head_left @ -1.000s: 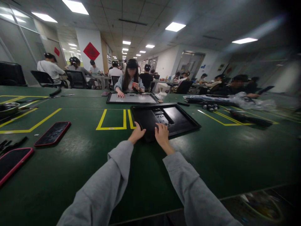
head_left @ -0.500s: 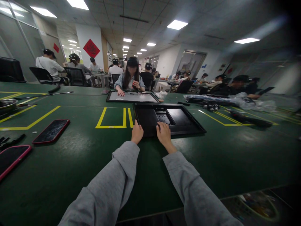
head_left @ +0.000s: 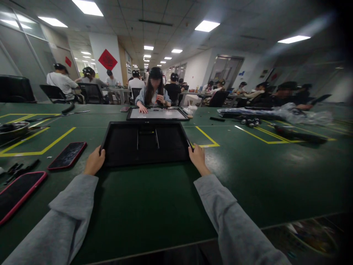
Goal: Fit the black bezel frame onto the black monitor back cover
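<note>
We record both arms stretched forward in grey sleeves, forearms low over the green desk (head_left: 154, 209) and spread wide. The left hand (head_left: 94, 162) sits at the near left corner of the black panel (head_left: 146, 145), knuckles up, its fingers (head_left: 99, 151) curled over the side rim. The right hand (head_left: 198, 159) mirrors it at the near right corner, with its fingers (head_left: 193, 149) closed on that rim, so both hands are clamped on the panel. The panel lies flat on the desk straight ahead of us, long side facing us, partly covering a yellow tape outline (head_left: 207, 138). It is shallow and tray-like with a raised rim; inside we see a dark recessed face with two thin upright bars near its middle, and we cannot tell further detail. To the left on the desk lie a red-edged phone (head_left: 67, 155) and, nearer, a pink-edged phone (head_left: 19, 189), both face up and well apart from the panel. A metal bowl (head_left: 12, 129) stands at the far left; its contents are not discernible. Beyond the panel, a person seated opposite rests a hand on a light-faced panel (head_left: 157, 113).
</note>
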`<state>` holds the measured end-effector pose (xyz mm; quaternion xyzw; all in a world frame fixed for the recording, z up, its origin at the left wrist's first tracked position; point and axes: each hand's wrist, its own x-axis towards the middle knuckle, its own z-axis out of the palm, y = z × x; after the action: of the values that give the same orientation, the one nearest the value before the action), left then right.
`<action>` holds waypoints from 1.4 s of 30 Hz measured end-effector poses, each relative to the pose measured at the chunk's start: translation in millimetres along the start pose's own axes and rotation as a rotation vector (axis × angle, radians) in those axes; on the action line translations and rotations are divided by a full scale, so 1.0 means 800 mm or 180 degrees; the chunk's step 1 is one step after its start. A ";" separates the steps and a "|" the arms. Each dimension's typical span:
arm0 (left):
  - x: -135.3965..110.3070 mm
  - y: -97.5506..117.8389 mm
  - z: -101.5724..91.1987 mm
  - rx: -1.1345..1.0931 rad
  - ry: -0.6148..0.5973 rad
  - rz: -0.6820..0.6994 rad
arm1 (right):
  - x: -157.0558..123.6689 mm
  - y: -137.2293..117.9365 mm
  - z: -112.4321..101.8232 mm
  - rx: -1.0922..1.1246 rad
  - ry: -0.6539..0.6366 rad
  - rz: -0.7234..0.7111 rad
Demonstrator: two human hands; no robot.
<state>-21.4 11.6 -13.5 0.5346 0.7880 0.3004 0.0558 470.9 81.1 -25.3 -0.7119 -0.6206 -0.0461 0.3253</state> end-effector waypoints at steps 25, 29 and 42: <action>-0.037 0.053 -0.043 -0.0315 0.1519 0.0675 | -0.011 -0.042 -0.049 0.0585 0.0697 -0.0436; -0.023 0.036 -0.031 -0.0011 0.1205 0.0356 | -0.006 -0.032 -0.022 0.0731 0.0438 -0.0530; 0.004 -0.003 -0.005 0.0081 0.0193 0.0083 | -0.007 -0.014 -0.002 -0.0018 -0.0262 -0.0322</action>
<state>-26.4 11.8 -11.1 0.5361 0.7860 0.3071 0.0212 460.1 75.5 -21.9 -0.6818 -0.6686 -0.0349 0.2948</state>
